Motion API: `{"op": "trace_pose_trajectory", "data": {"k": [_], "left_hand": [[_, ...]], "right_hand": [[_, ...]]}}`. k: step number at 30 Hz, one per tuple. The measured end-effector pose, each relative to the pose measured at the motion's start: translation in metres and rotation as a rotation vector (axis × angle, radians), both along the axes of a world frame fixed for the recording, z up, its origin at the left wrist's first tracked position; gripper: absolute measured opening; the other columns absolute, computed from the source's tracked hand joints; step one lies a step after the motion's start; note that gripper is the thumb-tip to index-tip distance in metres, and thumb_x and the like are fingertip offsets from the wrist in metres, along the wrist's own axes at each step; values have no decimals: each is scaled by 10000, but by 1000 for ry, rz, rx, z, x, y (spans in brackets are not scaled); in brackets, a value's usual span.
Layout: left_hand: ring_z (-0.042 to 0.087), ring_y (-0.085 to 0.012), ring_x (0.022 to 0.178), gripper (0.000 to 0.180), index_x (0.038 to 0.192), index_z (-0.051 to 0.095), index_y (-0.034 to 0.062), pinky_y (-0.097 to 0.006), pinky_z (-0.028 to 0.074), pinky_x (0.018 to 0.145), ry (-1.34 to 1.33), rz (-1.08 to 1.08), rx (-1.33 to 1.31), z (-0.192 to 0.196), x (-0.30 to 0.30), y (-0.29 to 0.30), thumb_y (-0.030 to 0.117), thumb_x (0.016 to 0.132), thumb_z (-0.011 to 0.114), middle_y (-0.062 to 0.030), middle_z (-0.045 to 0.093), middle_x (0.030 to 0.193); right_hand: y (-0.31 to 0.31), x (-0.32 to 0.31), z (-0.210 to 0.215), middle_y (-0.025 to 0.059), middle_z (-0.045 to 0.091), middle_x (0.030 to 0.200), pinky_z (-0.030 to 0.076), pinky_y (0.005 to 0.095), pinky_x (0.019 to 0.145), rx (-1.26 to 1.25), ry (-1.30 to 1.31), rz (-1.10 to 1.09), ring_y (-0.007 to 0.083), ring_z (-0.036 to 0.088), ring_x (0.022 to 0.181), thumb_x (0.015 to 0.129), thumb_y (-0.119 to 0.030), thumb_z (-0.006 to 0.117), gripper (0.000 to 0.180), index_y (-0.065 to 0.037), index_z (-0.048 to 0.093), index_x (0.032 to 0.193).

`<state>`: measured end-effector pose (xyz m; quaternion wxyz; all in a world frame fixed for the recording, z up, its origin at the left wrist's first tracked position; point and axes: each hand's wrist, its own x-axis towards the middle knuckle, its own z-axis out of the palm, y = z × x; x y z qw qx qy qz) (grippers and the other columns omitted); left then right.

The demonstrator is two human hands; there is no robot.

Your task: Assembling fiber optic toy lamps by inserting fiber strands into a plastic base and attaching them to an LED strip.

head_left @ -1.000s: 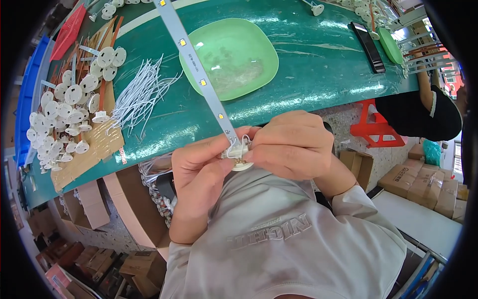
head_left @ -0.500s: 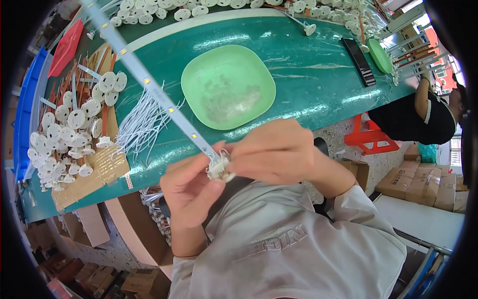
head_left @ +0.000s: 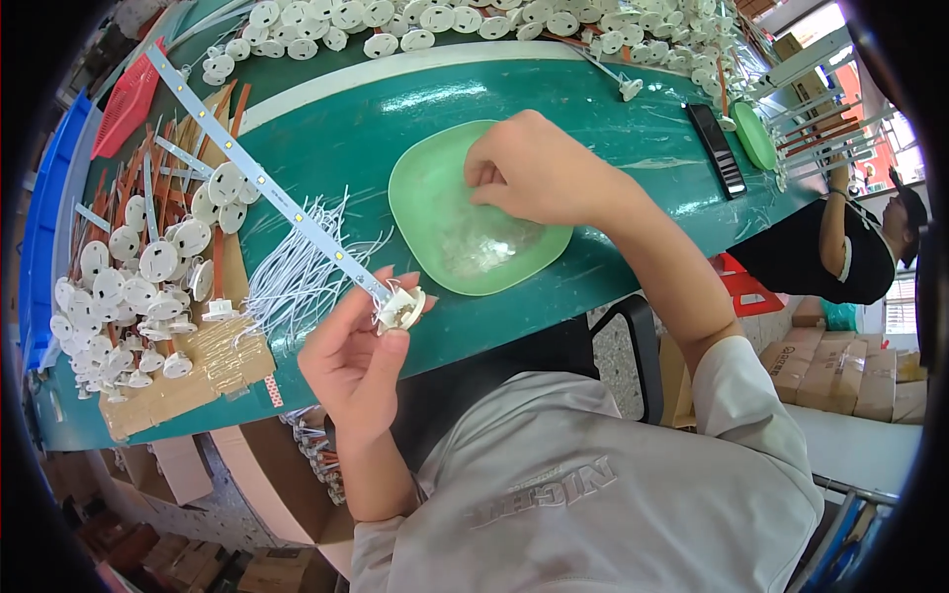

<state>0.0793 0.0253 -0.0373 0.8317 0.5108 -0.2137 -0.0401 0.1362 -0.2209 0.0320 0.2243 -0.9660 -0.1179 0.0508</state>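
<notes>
Between its thumb and fingers, my left hand [head_left: 351, 371] grips the round white plastic base [head_left: 402, 309] of an LED strip light. The narrow light strip [head_left: 278, 199], dotted with small yellow LEDs, slants from that base up to the far left. Over the light green bowl [head_left: 410, 193], my right hand [head_left: 539, 173] is closed with its fingertips bent down. Whatever those fingers hold, if anything, is too small or hidden to make out. Small translucent pieces [head_left: 494, 242] lie in the bowl. Beside the left hand is a bundle of thin white wires [head_left: 306, 272].
Several round white bases with strips [head_left: 133, 282] are piled on cardboard at the left; more white bases [head_left: 435, 18] line the far edge. A black bar-shaped object [head_left: 716, 151] and a second green bowl [head_left: 754, 136] are at the right. A person [head_left: 830, 242] is beyond the table's right end.
My right hand has left the base and moved up and away to the green bowl. My left hand, still gripping the base, has shifted slightly left, and the strip tilts lower.
</notes>
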Motion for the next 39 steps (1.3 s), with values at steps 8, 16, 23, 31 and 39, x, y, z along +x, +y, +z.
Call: {"op": "trace_pose_trajectory", "data": {"k": [8, 16, 23, 31, 39], "left_hand": [[610, -335, 1114, 403, 1261, 511, -112, -496, 542, 904, -31, -53, -20, -4, 0, 3, -58, 867, 575, -220, 592, 1217], [556, -330, 1100, 543, 1289, 504, -13, -471, 466, 905, 166, -152, -494, 38, -33, -39, 406, 950, 564, -179, 562, 1242], [454, -204, 975, 667, 1355, 378, 17, -322, 373, 767, 226, -441, -795, 58, -59, -62, 517, 941, 531, -101, 593, 1181], [471, -213, 1012, 686, 1376, 334, 10, -324, 396, 765, 174, -678, -763, 72, -89, -68, 523, 953, 502, -126, 590, 1192], [474, -337, 1290, 703, 1437, 275, 6, -432, 437, 1040, 81, -235, -418, 67, -110, -82, 365, 933, 609, -183, 513, 1356]], "right_hand": [[5, -34, 16, 115, 684, 713, 530, 280, 641, 249, -236, -102, 180, 677, 666, 735, -20, 727, 89, 36, 682, 788], [70, -139, -17, 127, 691, 796, 514, 232, 608, 1167, -398, -322, 129, 649, 676, 746, 96, 733, 80, 52, 683, 792], [60, -170, -21, 134, 682, 796, 507, 231, 535, 1255, -461, -302, 127, 644, 641, 749, 92, 730, 132, 51, 686, 866], [40, -197, -17, 136, 663, 778, 509, 279, 533, 811, -1040, -16, 226, 637, 598, 693, 103, 717, 168, 28, 667, 834], [33, -213, 14, 137, 651, 765, 508, 287, 534, 724, -1175, -90, 237, 619, 587, 693, 101, 693, 175, 26, 653, 846]]}}
